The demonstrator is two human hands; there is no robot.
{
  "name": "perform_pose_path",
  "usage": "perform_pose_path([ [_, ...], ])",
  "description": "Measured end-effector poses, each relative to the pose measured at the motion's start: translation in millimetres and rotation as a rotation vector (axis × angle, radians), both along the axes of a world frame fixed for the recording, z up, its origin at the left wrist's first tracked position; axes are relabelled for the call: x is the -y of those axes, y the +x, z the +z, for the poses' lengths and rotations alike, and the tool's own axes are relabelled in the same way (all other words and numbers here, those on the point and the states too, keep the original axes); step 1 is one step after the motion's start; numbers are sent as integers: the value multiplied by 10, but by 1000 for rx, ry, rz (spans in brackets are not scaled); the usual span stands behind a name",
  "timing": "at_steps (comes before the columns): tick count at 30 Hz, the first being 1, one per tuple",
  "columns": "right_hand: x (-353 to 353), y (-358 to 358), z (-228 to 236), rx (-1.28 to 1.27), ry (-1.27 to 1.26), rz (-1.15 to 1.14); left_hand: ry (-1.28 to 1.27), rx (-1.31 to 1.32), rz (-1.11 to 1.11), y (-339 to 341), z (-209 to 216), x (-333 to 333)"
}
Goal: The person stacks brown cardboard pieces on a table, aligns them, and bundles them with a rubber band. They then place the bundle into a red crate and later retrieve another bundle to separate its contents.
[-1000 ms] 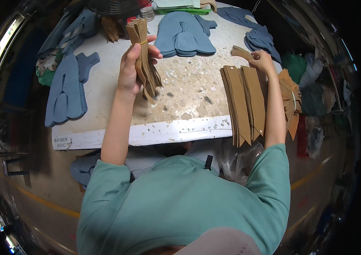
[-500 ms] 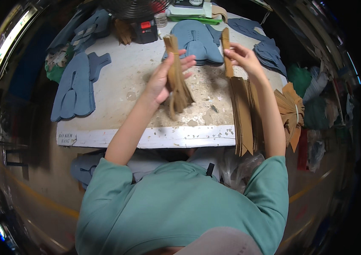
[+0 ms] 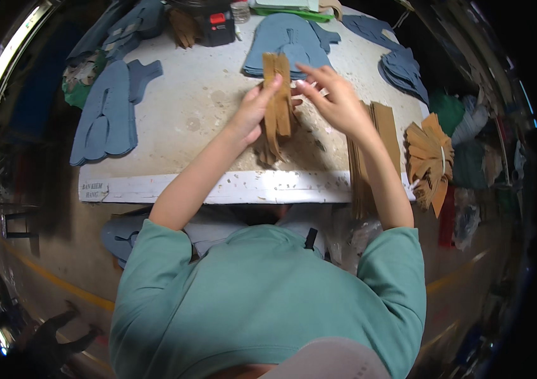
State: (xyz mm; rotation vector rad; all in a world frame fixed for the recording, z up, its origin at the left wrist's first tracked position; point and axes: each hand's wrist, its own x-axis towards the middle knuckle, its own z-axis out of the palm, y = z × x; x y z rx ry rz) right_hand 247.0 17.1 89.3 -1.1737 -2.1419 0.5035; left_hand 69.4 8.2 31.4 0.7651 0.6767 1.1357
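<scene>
The left hand [image 3: 250, 115] has its grip clamped on a bundle of brown strips [image 3: 276, 117], thumb over the near face, over the middle of the counter [image 3: 186, 142] and on the near side of the far blue-grey pile [image 3: 287, 41]. The right hand [image 3: 339, 104] is just to the right of it, its fingers spread apart; whether they touch the bundle I cannot tell, as blur and overlap hide it. The main risk seems to be strips slipping out: the lower ends hang unevenly and one curls away, so a slack left grip, or a push from the right on one side only, could let some slide down or skew. Whether a tie binds the bundle is too unclear to see, and without one the thumb would carry most of the load. The right forearm [image 3: 387, 174] crosses the stacks of brown pieces [image 3: 386, 129] at the right, whose near ends jut past the near edge of the counter, so dropping that arm could knock them askew or drag them off. Swinging the bundle farther away could also nudge the blue-grey pile, whose near edge looks close behind it
</scene>
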Motion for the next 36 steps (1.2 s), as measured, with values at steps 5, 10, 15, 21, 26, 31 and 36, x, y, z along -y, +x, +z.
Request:
perform_pose_path([
  [5,644,777,144,86,112,-329,-26,58,-2,-53,39,-8],
  [10,1366,1249,-34,206,-84,-395,-83,155,-121,-66,-33,-35],
  [15,1653,1092,-363,-40,-95,-518,-122,94,-128,-18,-114,-18],
  [21,1608,1001,-481,145,-101,-519,-149,96,-132,-77,-160,-88],
  [26,1547,1136,-333,26,-211,-411,-162,139,-140,-104,-199,-129],
  [31,1400,1116,-294,103,-211,-458,-142,131,-141,-72,-199,-95],
  [36,1164,1062,-255,357,-39,-295,-135,122,-125,-44,-181,-80],
])
